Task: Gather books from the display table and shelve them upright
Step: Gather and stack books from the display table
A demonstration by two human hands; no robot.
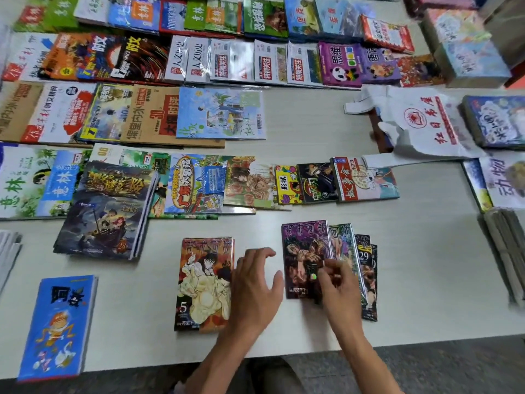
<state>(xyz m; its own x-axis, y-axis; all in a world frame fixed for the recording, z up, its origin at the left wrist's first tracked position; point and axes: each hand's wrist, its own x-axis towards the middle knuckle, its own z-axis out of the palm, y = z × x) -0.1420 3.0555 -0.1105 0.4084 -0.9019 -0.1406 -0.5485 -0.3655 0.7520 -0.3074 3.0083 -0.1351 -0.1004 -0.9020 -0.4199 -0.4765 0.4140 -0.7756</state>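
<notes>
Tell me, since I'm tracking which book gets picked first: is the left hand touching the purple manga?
Apart. The head view shows bare table between the left hand and the purple manga.

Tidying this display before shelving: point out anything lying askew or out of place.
The dark storm-cover book stack lies tilted across its row, overlapping neighbours. A crumpled white plastic bag sprawls among the books.

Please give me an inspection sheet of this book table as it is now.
Surface: pale display table, near edge visible.
Job's things: manga volume 5 lying flat; fanned manga stack beside it; all books flat, none upright.
Clutter: white plastic bag.
Grips: left hand open, beside volume 5; right hand pinches a small dark object, unclear, over the stack.
Cables: nothing seen.
Surroundings: grey floor.
</notes>
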